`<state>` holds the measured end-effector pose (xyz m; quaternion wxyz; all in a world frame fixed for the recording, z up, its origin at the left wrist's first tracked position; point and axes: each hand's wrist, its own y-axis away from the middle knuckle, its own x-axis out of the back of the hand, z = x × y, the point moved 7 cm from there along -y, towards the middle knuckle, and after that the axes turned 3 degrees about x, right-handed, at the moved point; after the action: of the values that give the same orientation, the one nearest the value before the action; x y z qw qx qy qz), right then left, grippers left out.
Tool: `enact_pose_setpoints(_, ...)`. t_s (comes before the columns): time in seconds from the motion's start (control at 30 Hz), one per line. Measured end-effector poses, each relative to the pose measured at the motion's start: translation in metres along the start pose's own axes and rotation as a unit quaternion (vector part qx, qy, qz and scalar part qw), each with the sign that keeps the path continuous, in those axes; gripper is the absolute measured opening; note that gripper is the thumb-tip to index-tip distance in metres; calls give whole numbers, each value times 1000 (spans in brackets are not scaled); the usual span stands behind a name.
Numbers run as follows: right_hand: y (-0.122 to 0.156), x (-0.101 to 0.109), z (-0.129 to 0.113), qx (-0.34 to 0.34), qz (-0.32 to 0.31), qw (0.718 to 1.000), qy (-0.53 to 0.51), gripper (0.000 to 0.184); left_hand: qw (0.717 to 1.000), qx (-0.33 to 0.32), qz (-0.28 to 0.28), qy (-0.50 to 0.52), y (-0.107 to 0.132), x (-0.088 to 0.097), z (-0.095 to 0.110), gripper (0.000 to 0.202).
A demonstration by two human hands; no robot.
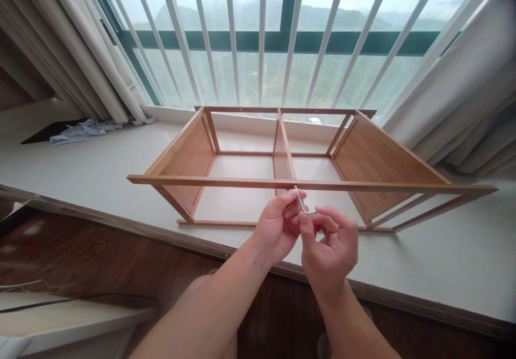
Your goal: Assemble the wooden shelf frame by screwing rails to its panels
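Observation:
A wooden shelf frame [226, 182] lies on its side on a white window ledge, with a middle panel [282, 144] between its two end panels. At the near top rail, below the middle panel's joint, is a bent silver hex key [300, 199]. Its long arm points up to the rail; whether the tip sits in a screw I cannot tell. My left hand [279, 229] pinches beside the long arm, fingers closed around it. With thumb and fingers, my right hand [331, 241] grips the key at its bend and short arm.
Behind the frame stand white window bars [262, 42]. Beige curtains [80, 42] hang at both sides. Crumpled pale paper or cloth [86, 129] lies on the left of the ledge [121, 160]. A pale piece of furniture [72, 318] stands on the dark wood floor, lower left.

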<state>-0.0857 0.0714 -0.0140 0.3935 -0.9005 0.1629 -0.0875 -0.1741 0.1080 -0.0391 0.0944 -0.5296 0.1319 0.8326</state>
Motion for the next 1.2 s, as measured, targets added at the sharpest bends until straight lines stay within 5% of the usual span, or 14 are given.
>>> enact_pose_setpoints(1.2,1,-1,-2,7,2,999,33,30,1000,26,10,13,1,3,0,16)
